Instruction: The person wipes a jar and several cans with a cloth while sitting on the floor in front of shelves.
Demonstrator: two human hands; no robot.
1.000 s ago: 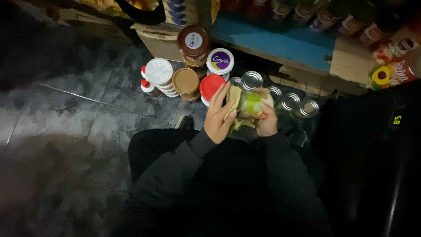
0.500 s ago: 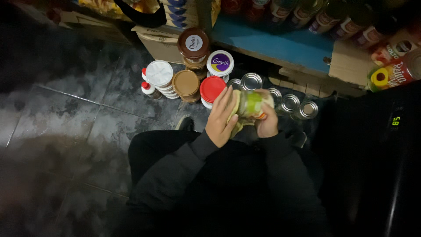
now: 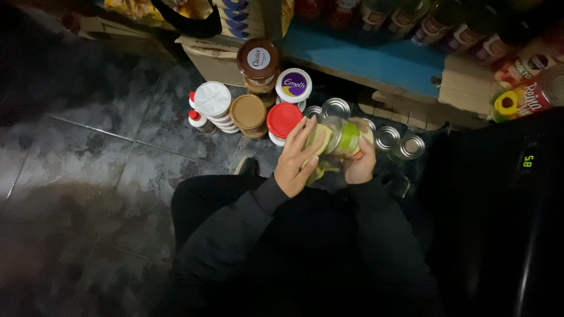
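Both of my hands hold a clear glass jar (image 3: 342,137) with a green label, lying sideways in front of my chest. My left hand (image 3: 297,157) presses flat against the jar's lid end, with a yellowish cloth (image 3: 320,164) bunched under the palm. My right hand (image 3: 359,163) cups the jar from below and behind. Stacked jars stand just beyond the hands: one with a red lid (image 3: 284,119), one with a brown lid (image 3: 248,111), one with a white lid (image 3: 212,98).
Several silver-topped cans (image 3: 399,142) stand on the grey tiled floor (image 3: 88,152) under a blue shelf (image 3: 364,58) of bottles. Cardboard boxes (image 3: 211,58) sit behind the jar stacks. A dark appliance with a green display (image 3: 527,161) is at the right.
The jar has turned slightly in my hands, and my left hand has shifted along its lid end. Nothing around them has moved.
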